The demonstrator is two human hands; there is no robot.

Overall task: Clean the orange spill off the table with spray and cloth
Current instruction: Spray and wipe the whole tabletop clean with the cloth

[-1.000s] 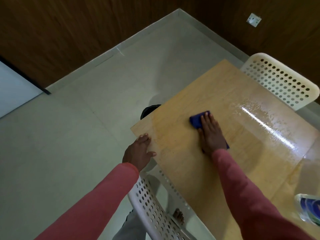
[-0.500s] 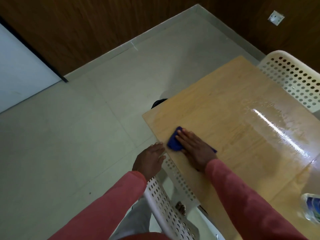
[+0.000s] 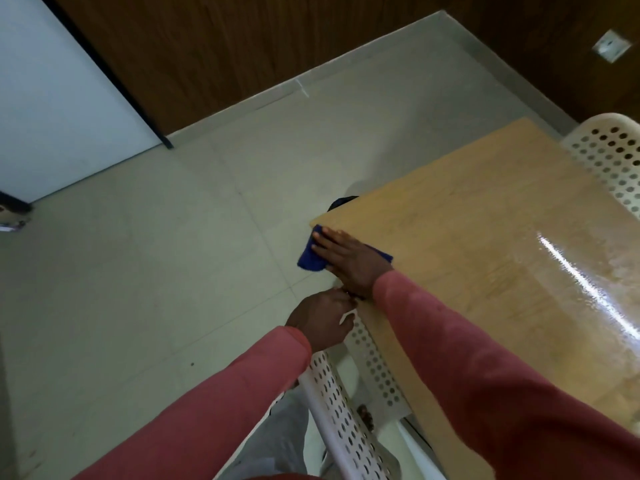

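Blue cloth [image 3: 309,259] at the wooden bench's [image 3: 485,237] near-left corner, overhanging the edge | right hand [image 3: 346,259] flat on it, fingers straight | left hand [image 3: 320,320] at the bench edge, fingers hidden, grip unclear | wet sheen [image 3: 585,289] at right | white perforated chair [image 3: 337,410] below.

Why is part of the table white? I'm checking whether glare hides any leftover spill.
Head view: a bright streak of glare on the wet table washes out that patch; the wall socket is motion-blurred; the right hand and blue cloth stay fairly sharp.
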